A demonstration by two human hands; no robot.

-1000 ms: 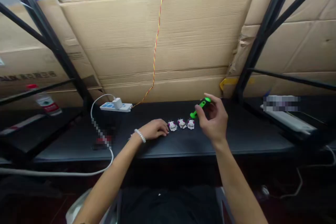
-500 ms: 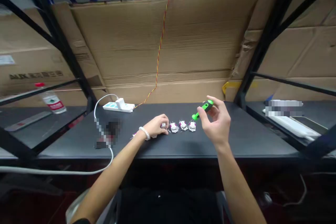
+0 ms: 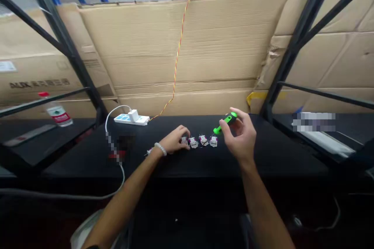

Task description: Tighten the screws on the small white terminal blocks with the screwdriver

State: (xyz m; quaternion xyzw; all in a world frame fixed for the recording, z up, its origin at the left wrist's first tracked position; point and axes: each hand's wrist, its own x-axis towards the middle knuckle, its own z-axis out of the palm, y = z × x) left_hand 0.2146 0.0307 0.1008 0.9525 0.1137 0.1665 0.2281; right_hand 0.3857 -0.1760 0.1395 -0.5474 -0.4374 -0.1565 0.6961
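Tool grasped in the right hand, small block at the left fingertips.
The green-and-black tool (image 3: pixel 224 122) (by its look, a screwdriver) is pinched between the thumb and fingers of the right hand (image 3: pixel 241 135), and is held tilted near the rightmost block (image 3: pixel 213 141) of a short row. An end block (image 3: pixel 184 140) is enclosed by the thumb and fingers of the left hand (image 3: pixel 173 141); how firmly cannot be told. The tool is judged light and stiff, best held around its thick handle. The blocks, boxy and white with purple parts, are probably light, hard plastic, best taken by their sides, since their thin wires could be easily bent. The black table (image 3: pixel 280 151) is smooth, backed by ribbed cardboard (image 3: pixel 222 46).
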